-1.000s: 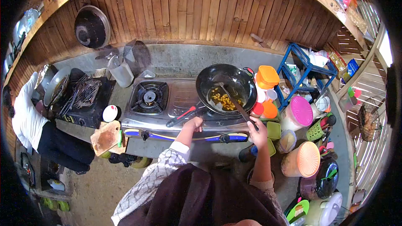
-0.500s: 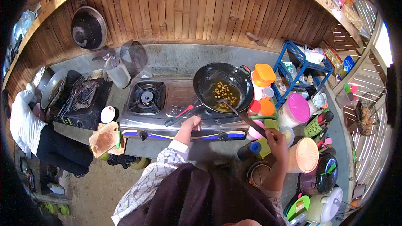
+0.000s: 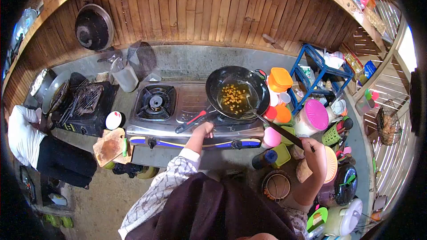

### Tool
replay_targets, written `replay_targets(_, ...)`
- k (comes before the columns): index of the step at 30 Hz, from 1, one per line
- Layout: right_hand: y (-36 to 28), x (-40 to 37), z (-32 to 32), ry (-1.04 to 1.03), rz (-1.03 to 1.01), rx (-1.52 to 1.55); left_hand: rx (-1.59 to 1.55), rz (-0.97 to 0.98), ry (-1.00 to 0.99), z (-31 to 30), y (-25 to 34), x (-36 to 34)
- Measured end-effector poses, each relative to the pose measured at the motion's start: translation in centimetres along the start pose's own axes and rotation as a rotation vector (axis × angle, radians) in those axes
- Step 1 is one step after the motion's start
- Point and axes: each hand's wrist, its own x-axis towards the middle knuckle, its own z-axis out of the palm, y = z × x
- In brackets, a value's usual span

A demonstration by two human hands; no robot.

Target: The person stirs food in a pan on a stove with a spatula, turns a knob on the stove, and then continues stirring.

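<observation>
My right hand point(image 3: 314, 152) is closed round the long dark handle of a spatula point(image 3: 284, 133), whose tip rests in the oil inside a black wok point(image 3: 258, 82). Small golden-brown pieces point(image 3: 233, 98) lie in the oil. The wok stands on the right side of a two-burner stove point(image 3: 187, 102). Just below a red and black handle point(image 3: 191, 122), left of the wok, my left hand point(image 3: 203, 130) has its fingers curled at the stove's front edge; what it grips, if anything, is hidden.
The left burner point(image 3: 155, 102) is bare. Cutting boards point(image 3: 110, 147) lie on the left, near another person point(image 3: 26, 135). Lidded containers point(image 3: 316, 114) and a blue rack point(image 3: 320, 66) crowd the right. A wire basket point(image 3: 276, 185) sits below them.
My right hand has moved right and slightly down with the spatula. The pieces in the oil have shifted left and towards me. My left hand has stayed put. The other person has moved slightly lower.
</observation>
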Motion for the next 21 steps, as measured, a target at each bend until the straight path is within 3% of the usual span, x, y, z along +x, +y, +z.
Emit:
replay_targets(4, -0.1, 0.0, 0.2, -0.01, -0.001, 0.036, -0.006, 0.038, 0.001, -0.1, -0.2, 0.1)
replay_targets(7, 0.8, 0.3, 1.7, 0.016, -0.086, 0.04, 0.013, 0.03, -0.017, -0.1, -0.1, -0.4)
replay_targets(9, 1.8, 0.8, 2.8, 0.068, -0.248, 0.008, 0.008, 0.026, -0.014, -0.1, 0.1, -0.7)
replay_targets(15, 1.2, 1.6, 4.7, -0.049, -0.018, -0.007, 0.004, 0.038, -0.015, -0.2, 0.4, -1.0)
replay_targets(21, 5.9, 4.5, 9.3, 0.022, -0.107, 0.102, 0.025, 0.033, -0.027, -0.2, 0.1, -0.4)
